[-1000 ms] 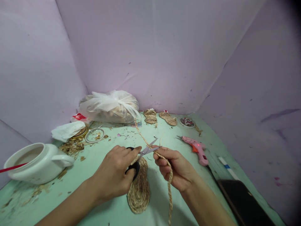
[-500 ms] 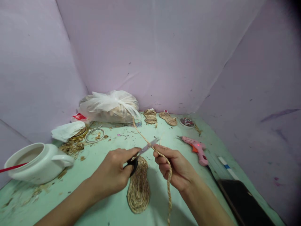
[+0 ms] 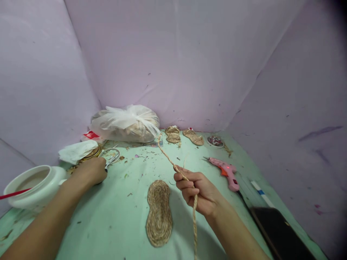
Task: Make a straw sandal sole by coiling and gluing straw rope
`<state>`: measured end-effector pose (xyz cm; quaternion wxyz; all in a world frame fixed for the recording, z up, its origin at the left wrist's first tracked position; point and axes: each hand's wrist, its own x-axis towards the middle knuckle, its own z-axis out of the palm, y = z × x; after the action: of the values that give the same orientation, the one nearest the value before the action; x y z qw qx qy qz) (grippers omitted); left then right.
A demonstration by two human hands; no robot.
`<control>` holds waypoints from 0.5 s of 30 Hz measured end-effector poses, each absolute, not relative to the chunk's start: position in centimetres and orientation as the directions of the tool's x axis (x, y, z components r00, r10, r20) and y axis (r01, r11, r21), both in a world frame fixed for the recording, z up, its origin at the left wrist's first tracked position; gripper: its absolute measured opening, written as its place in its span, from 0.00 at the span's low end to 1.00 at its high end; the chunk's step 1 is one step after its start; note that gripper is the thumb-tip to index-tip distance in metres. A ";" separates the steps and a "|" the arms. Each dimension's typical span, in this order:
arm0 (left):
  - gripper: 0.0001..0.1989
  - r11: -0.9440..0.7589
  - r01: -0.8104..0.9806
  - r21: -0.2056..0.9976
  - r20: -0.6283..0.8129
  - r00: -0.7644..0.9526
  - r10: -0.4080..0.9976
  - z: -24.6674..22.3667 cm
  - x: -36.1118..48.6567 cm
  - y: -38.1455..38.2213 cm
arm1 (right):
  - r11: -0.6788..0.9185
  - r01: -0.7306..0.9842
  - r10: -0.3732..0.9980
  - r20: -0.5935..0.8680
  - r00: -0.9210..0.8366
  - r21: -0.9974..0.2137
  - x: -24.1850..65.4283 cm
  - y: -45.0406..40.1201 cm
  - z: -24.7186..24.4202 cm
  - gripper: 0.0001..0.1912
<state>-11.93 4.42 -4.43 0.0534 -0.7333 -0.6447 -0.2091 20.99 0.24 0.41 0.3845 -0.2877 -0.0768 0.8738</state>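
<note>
My left hand (image 3: 92, 170) is at the left of the table, closed on the scissors (image 3: 109, 161). Their blades point away beside a white ring; the handles are mostly hidden by my fingers. Raised over the middle, my right hand (image 3: 196, 187) pinches a braided straw cord (image 3: 195, 216). One end of the cord sticks up toward the back, and the rest hangs down past the bottom edge. Flat on the table between my arms lies a sole-shaped piece of coiled braid (image 3: 159, 213).
Left stands a white pot (image 3: 48, 177) with a red stick. At the back are a plastic bag (image 3: 127, 124), two small woven slippers (image 3: 172, 134) and a dish of beads (image 3: 215, 141). A pink glue gun (image 3: 225, 171) and a black phone-like slab (image 3: 279, 231) lie right.
My left hand has carried the scissors from the cord to the left side of the table. My right hand stays nearly in place, still pinching the cord.
</note>
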 end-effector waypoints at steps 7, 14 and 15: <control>0.17 -0.110 0.916 0.385 0.345 -0.032 0.938 -3.1 -11.1 4.9 | -0.739 -0.551 0.673 -0.393 -0.627 -0.387 20.5 0.0 -0.4 0.10; 0.14 -0.074 0.676 0.734 0.074 0.029 0.997 0.8 -4.5 2.9 | -0.758 -0.492 0.644 -0.367 -0.671 -0.429 20.0 -0.4 -1.0 0.12; 0.14 0.059 0.358 0.932 -0.111 0.125 0.986 0.9 -3.1 2.4 | -0.763 -0.482 0.636 -0.366 -0.680 -0.432 19.8 -0.5 -1.1 0.12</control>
<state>-3.11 2.38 0.90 -0.4579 -0.5941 -0.5656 -0.3427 19.79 -0.49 -1.12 0.3091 -0.2543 -0.1518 0.9037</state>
